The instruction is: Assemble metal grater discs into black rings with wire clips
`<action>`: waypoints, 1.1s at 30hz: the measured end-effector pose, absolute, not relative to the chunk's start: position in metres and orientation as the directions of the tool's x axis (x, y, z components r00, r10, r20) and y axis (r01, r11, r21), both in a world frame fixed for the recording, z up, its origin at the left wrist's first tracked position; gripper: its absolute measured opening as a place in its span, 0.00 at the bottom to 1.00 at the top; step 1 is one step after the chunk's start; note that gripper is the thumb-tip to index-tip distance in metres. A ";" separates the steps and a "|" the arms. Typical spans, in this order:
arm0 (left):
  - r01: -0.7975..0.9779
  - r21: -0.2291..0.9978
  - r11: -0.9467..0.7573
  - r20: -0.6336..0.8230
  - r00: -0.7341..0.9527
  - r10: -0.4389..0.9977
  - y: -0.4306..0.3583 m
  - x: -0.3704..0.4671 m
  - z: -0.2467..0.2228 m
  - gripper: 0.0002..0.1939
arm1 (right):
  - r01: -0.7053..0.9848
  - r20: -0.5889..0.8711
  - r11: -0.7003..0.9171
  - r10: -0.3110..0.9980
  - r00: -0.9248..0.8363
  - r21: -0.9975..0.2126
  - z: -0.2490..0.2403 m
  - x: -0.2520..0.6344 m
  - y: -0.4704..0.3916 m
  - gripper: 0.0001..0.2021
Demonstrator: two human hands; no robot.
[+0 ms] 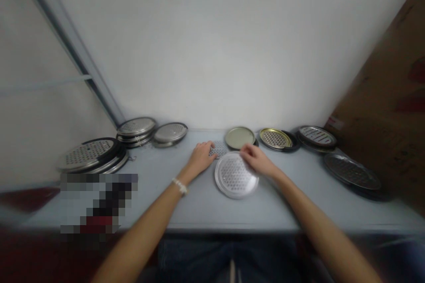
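Note:
In front of me lies a round, silvery perforated disc [235, 176] with a raised rim, like a grater disc. My right hand [257, 160] is at its upper right edge, fingers curled together; what is between the fingertips is hidden. My left hand [201, 155], with a white bracelet at the wrist, has thumb and fingers at the left edge of a small flat perforated metal plate [219, 148]. That plate lies just behind the disc, which partly covers it. A plain pale-green round lid [240, 137] lies behind my right hand, a dark piece showing under it.
Along the back wall are a gold-rimmed grater disc [275, 138] and a slotted disc [317, 136]. A dark-rimmed disc [352, 172] lies at right by a cardboard box [381, 110]. Stacked discs [88, 154] stand at left, with other discs [137, 127] behind. The table's front edge [232, 228] is near me.

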State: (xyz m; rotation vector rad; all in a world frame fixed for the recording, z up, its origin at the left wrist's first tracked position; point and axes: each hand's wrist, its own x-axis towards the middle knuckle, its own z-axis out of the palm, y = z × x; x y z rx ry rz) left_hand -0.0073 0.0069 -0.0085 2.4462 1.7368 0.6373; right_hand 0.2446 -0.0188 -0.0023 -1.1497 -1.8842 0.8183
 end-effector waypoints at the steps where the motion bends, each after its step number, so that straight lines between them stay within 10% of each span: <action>1: 0.891 0.286 -0.353 0.290 0.270 0.918 0.006 -0.007 -0.008 0.13 | 0.407 0.297 0.381 0.920 -0.255 -0.830 -0.002 0.246 -0.016 0.08; 11: 0.969 0.117 -0.216 0.282 0.176 0.943 0.002 -0.009 -0.012 0.18 | 0.342 0.033 0.105 0.977 -0.210 -0.934 0.004 0.273 -0.008 0.06; 23: 0.955 0.173 -0.241 0.313 0.178 0.933 0.005 -0.008 -0.011 0.16 | 0.303 0.060 0.111 0.983 -0.173 -0.946 -0.004 0.265 -0.005 0.05; 33: 0.928 0.260 -0.266 0.338 0.171 0.926 0.006 -0.005 -0.006 0.12 | 0.757 0.396 0.269 0.918 -0.014 -0.596 -0.019 0.267 0.003 0.18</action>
